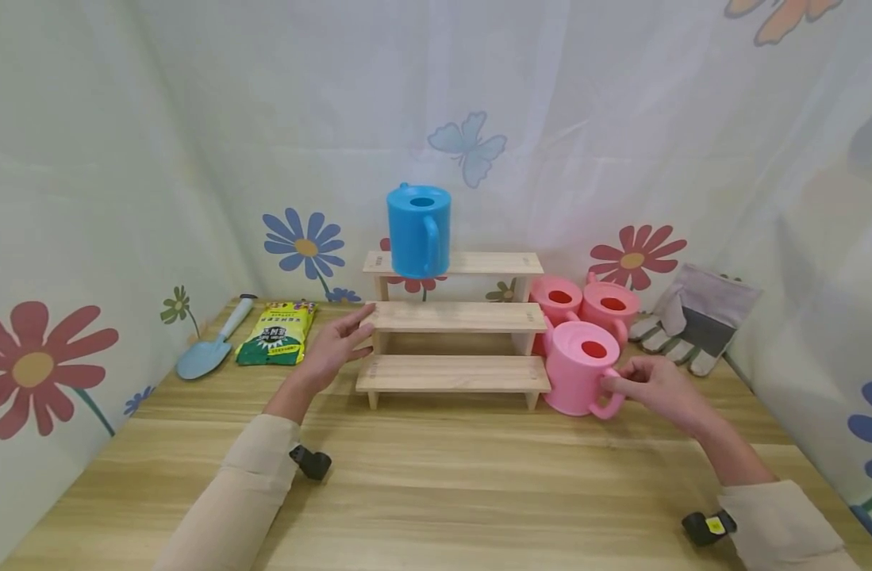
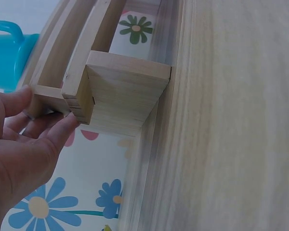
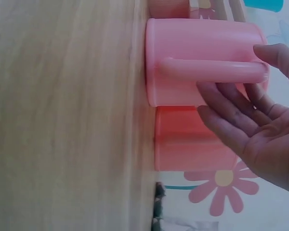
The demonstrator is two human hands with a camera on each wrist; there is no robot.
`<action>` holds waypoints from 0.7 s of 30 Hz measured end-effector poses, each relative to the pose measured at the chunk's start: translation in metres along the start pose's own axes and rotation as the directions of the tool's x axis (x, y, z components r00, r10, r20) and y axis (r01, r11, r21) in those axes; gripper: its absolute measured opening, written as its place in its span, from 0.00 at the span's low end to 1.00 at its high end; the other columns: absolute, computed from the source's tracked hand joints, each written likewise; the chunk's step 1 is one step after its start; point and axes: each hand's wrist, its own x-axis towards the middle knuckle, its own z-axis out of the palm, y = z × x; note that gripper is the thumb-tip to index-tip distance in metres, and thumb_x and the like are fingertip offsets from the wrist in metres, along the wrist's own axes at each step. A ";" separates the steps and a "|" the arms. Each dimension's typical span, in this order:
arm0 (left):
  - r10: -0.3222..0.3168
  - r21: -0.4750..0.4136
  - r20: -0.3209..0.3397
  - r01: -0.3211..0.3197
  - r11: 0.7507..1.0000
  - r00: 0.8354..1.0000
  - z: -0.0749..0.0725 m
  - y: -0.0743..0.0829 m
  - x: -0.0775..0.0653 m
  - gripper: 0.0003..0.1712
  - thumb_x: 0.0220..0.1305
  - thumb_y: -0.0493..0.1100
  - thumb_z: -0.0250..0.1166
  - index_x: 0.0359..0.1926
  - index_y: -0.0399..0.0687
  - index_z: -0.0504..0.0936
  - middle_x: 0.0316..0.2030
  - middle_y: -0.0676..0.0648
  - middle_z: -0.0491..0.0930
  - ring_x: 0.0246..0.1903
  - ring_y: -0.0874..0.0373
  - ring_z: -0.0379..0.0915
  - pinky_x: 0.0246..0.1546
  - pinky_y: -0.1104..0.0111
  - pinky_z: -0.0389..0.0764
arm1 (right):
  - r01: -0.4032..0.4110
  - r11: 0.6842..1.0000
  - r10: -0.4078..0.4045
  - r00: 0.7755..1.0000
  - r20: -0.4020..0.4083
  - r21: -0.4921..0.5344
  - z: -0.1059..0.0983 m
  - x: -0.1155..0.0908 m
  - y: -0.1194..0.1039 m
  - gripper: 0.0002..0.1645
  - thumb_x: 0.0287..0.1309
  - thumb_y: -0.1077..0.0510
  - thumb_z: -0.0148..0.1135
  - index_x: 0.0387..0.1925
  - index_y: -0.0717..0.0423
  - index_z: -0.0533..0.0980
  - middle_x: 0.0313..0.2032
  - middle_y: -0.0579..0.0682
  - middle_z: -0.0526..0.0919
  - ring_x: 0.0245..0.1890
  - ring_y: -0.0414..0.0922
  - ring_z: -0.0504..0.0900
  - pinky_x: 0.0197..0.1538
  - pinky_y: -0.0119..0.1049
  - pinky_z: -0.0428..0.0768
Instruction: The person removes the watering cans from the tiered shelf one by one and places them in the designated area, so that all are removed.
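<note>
Left of the stand: a pale-blue trowel (image 1: 202,359) and a green-and-yellow packet (image 1: 277,337) lie on the wood-grain table (image 1: 478,492), well apart from the cans.
Stand: a three-tier wooden stand (image 1: 453,317) occupies the middle of the table; a blue watering can (image 1: 410,238) is upright at the top tier, left of its centre, handle side forward.
Right corner: grey-and-white gloves (image 1: 710,325) rest near the flower-printed curtain (image 1: 321,103).
In the way: the left rear can (image 1: 550,309) and right rear can (image 1: 610,319), both pink, crowd the space behind the front pink watering can (image 1: 571,381); the stand bounds its left.
Front can's place: at the tabletop, just beside the bottom tier's right end.
Front can's bearing: upright, long axis vertical, round opening upward, handle (image 3: 207,70) toward the person and rightward.
Right hand: the right hand (image 1: 657,388) holds that handle, thumb on one side and bent fingers on the other.
Left hand: the left hand (image 1: 328,349) has its fingers loosely spread against the stand's left end; how firmly they press cannot be told.
</note>
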 end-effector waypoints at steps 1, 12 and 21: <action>0.000 -0.001 0.001 0.000 1.000 1.000 0.000 0.000 0.000 0.32 0.78 0.45 0.54 0.78 0.48 0.57 0.78 0.44 0.48 0.75 0.45 0.46 0.64 0.44 0.68 | -0.001 1.000 0.001 1.000 0.001 -0.016 -0.002 -0.001 -0.001 0.25 0.60 0.42 0.70 0.41 0.61 0.83 0.33 0.51 0.82 0.36 0.48 0.75 0.38 0.37 0.77; -0.002 0.010 -0.002 0.003 1.000 1.000 0.002 0.001 -0.001 0.33 0.78 0.46 0.54 0.78 0.48 0.57 0.78 0.45 0.48 0.75 0.45 0.47 0.64 0.43 0.67 | 0.030 0.993 -0.053 0.976 -0.211 -0.113 -0.031 -0.023 -0.022 0.31 0.61 0.43 0.69 0.51 0.67 0.80 0.43 0.61 0.85 0.41 0.55 0.82 0.36 0.33 0.83; 0.003 0.005 -0.003 -0.003 1.000 1.000 0.001 0.000 -0.001 0.32 0.78 0.45 0.54 0.78 0.48 0.57 0.78 0.44 0.47 0.75 0.45 0.46 0.64 0.44 0.68 | 0.101 0.994 -0.107 0.947 -0.302 -0.035 -0.028 -0.023 -0.041 0.31 0.62 0.43 0.68 0.55 0.64 0.80 0.47 0.62 0.84 0.46 0.57 0.83 0.37 0.22 0.80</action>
